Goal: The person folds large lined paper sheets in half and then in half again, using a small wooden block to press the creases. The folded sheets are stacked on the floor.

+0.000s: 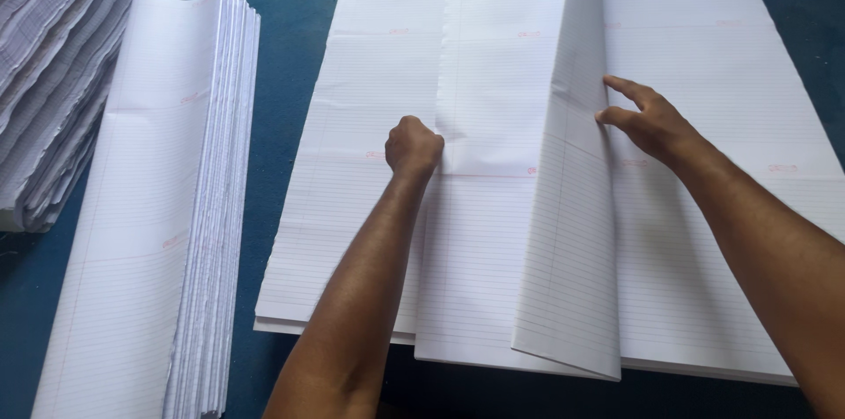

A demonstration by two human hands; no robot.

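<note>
1. A dark teal-blue table surface (290,49) fills the view and bears every pile of paper.
2. A broad flat stack of large white ruled paper sheets (722,102) lies across the middle and right of the table, reaching from the far edge almost to the near one.
3. On that stack, one large white ruled sheet, partly folded over (502,58), has its right half lifted and tilted, so that a tall flap stands up along a crease down the middle; its left edge lies flat.
4. To the left, well apart from the broad stack, lies a long narrow pile of folded white ruled sheets (150,208), its folded edges showing on the right side as many thin layers.
5. In the far left corner sits a slumped heap of white printed sheets (53,58), just beside the narrow pile and cut off by the frame.
6. The right hand (647,120) rests against the lifted flap's right side, fingers spread fairly wide, fingertips touching the paper near the crease; it pinches nothing that can be seen.
7. The left hand (412,146) is curled into a closed fist and presses down on the folded sheet's flat left edge, knuckles on the paper; whether it grips anything inside cannot be told.
</note>
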